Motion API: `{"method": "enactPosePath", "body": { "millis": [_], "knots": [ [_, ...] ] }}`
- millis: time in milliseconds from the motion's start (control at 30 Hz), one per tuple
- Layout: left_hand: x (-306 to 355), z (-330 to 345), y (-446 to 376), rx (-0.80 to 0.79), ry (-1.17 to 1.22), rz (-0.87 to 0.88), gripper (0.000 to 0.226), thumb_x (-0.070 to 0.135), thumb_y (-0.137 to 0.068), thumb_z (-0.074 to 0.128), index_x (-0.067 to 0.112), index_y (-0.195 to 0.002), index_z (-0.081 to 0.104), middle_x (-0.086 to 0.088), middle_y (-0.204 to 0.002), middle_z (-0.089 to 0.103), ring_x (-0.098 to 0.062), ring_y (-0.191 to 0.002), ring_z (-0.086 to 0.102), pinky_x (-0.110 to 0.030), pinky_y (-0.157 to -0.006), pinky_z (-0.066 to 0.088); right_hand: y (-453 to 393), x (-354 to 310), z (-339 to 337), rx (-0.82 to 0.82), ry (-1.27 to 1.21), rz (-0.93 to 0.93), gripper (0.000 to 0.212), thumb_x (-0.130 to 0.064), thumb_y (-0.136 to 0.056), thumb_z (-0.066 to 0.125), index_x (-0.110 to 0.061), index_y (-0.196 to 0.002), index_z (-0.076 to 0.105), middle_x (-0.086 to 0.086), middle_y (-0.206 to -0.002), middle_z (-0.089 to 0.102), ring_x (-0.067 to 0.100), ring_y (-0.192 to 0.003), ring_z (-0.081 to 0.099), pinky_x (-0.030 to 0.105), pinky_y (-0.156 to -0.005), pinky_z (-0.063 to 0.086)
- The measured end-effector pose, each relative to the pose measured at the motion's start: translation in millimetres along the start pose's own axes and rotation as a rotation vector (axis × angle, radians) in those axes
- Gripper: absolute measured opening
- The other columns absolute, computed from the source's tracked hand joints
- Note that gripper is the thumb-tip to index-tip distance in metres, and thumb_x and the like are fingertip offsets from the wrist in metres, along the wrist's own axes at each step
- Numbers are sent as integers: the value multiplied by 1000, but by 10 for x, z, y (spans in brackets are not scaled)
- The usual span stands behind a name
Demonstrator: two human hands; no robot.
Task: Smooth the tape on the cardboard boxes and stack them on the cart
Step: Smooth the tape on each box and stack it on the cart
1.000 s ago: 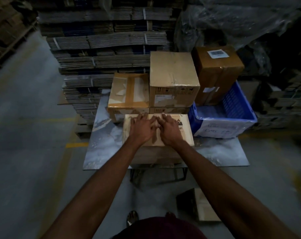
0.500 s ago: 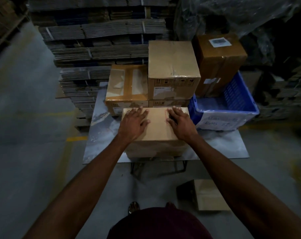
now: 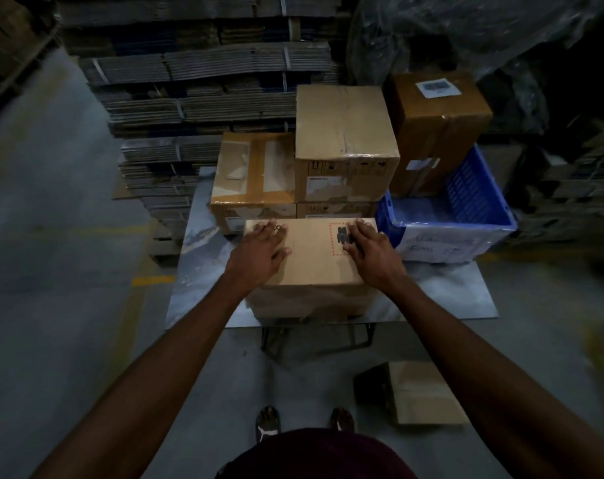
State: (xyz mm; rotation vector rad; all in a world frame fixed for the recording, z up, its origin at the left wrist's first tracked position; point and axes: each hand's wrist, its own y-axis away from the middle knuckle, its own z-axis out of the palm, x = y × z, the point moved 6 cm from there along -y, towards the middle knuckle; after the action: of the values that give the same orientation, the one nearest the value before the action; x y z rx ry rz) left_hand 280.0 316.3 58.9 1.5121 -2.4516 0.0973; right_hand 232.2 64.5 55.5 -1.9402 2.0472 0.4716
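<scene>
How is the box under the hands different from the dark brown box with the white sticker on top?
The box under the hands is pale tan and lies low and flat on the cart; the dark brown box is darker and stands taller in the blue crate. The front box has a red dashed mark, the brown one a white label. Both hands press on the front box; none touch the brown one. Both are closed cardboard.

Both hands flat — on box

No legible text on any box
</scene>
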Motion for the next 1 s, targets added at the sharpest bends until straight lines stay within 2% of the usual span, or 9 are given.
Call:
{"method": "enactPosePath", "body": {
  "millis": [133, 267, 333, 467, 667, 833, 1000],
  "knots": [
    [70, 33, 97, 6, -60, -19, 60, 49, -104, 39, 21, -156, 33, -14, -162, 27, -37, -148, 26, -45, -120, 25, 164, -52, 1, 19, -75, -16, 53, -35, -106, 51, -15, -154, 42, 9, -162, 36, 30, -147, 35, 46, -119, 34],
    [74, 145, 199, 3, -13, -63, 63, 53, -105, 30, 22, -160, 21, -13, -166, 14, -35, -154, 8, -41, -123, 6, 240, -68, 101, 28, -45, -13, 55, -34, -108, 47, -13, -157, 35, 10, -165, 28, 31, -151, 27, 45, -123, 24],
    [86, 123, 184, -11, -35, -62, 63, 52, -105, 31, 22, -160, 20, -14, -166, 14, -35, -153, 10, -43, -123, 10, 236, -91, 98, 32, -19, -22, 55, -33, -108, 47, -11, -157, 35, 11, -165, 28, 32, -150, 28, 45, -123, 24],
    [183, 81, 199, -26, -88, -95, 64, 58, -102, 35, 29, -158, 26, -14, -165, 21, -42, -150, 17, -51, -118, 23, 261, -155, 91, 26, -49, -3, 54, -35, -106, 49, -14, -155, 39, 10, -163, 33, 32, -147, 34, 50, -118, 35],
    [290, 203, 287, -45, -84, -129, 65, 63, -101, 28, 37, -159, 17, -11, -168, 8, -44, -151, 5, -55, -121, 10, 318, -290, 258, 21, -44, -56, 55, -33, -107, 47, -11, -157, 35, 13, -165, 27, 32, -154, 21, 48, -122, 25],
    [413, 107, 228, -76, -111, -126, 65, 62, -100, 34, 33, -158, 24, -11, -166, 17, -44, -149, 14, -56, -118, 21, 282, -403, 210, 21, -9, -77, 53, -32, -107, 48, -11, -155, 41, 13, -163, 32, 31, -150, 30, 42, -121, 29],
    [518, 273, 308, -58, -64, -125, 65, 61, -102, 28, 33, -159, 17, -9, -168, 6, -42, -152, 3, -58, -121, 8, 380, -491, 355, 55, -46, -107, 51, -31, -107, 49, -11, -153, 43, 19, -161, 33, 36, -151, 28, 46, -121, 27]
  ]
}}
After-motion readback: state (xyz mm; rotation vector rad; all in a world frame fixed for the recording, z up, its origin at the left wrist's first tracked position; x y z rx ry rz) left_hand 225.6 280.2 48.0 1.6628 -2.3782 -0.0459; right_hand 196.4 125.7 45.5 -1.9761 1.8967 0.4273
